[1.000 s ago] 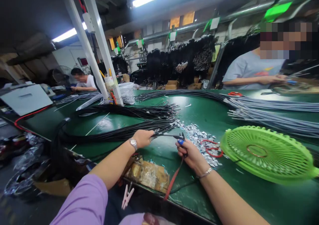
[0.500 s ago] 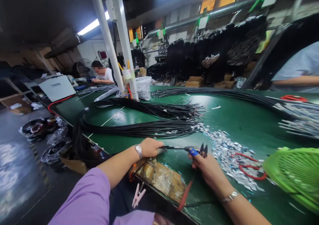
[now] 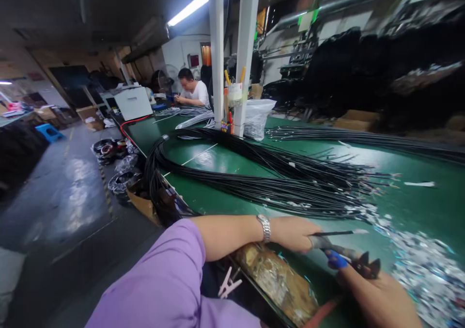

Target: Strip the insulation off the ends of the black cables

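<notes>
My left hand [image 3: 292,232], with a watch at its wrist, is closed on a thin black cable [image 3: 336,233] whose end is whitish. My right hand [image 3: 381,289], blue tape on its thumb, is wrapped round a cutter-like tool [image 3: 366,266] with dark pointed jaws spread apart. Most of that tool is hidden in the palm. Both hands are close together over the near side of the green table [image 3: 205,192]. Just beyond them lies a bundle of black cables [image 3: 254,187], its stripped ends pointing right. White and bluish scraps [image 3: 428,270] are heaped beside my right hand.
A brown taped block [image 3: 279,279] sits at the table's near edge, with a pink clothespin [image 3: 229,284] in front. White posts [image 3: 218,56] rise from the table near a filled plastic bag [image 3: 257,119]. A person [image 3: 196,93] sits at the far end.
The view has swung left, so everything appears farther right. My hands have come closer together, the tool now beside my left fingers; the cable's whitish end shows.
</notes>
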`<action>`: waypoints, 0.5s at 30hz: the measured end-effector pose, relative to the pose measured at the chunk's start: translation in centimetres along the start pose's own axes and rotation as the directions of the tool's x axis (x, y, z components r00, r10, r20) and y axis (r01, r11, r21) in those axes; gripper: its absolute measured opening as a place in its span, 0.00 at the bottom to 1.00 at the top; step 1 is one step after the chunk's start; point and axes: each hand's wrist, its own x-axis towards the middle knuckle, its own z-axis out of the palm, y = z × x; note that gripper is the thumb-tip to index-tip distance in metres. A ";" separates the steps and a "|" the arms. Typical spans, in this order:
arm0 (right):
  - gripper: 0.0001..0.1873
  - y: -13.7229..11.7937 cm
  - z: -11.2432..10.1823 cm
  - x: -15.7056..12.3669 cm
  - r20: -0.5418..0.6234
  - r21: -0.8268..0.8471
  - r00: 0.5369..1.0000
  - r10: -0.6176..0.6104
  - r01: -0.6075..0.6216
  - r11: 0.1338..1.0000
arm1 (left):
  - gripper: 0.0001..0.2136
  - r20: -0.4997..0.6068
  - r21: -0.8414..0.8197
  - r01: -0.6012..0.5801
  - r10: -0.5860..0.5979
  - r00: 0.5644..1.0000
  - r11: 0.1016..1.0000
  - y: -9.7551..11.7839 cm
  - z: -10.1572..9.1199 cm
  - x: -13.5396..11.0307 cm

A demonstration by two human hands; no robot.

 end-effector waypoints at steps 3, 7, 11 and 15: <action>0.17 -0.8 0.6 -0.3 -0.027 0.154 0.997 0.067 -0.062 0.986 | 0.06 0.072 -0.198 0.063 -0.050 0.996 0.978 -0.7 0.1 -0.6; 0.20 -1.7 1.2 -0.1 -0.143 0.540 0.972 0.184 -0.079 0.838 | 0.11 -0.043 -0.472 0.074 -0.107 0.993 0.879 -0.7 0.2 -1.7; 0.19 -1.4 1.3 0.2 -0.177 0.522 0.974 0.142 -0.030 0.852 | 0.08 -0.021 -0.689 0.168 -0.250 0.968 0.705 -0.9 -0.1 -2.0; 0.19 -1.1 1.9 -0.4 -0.085 0.310 0.996 -0.007 0.033 0.950 | 0.08 -0.003 -0.748 0.170 -0.259 0.966 0.641 -0.8 -0.2 -1.8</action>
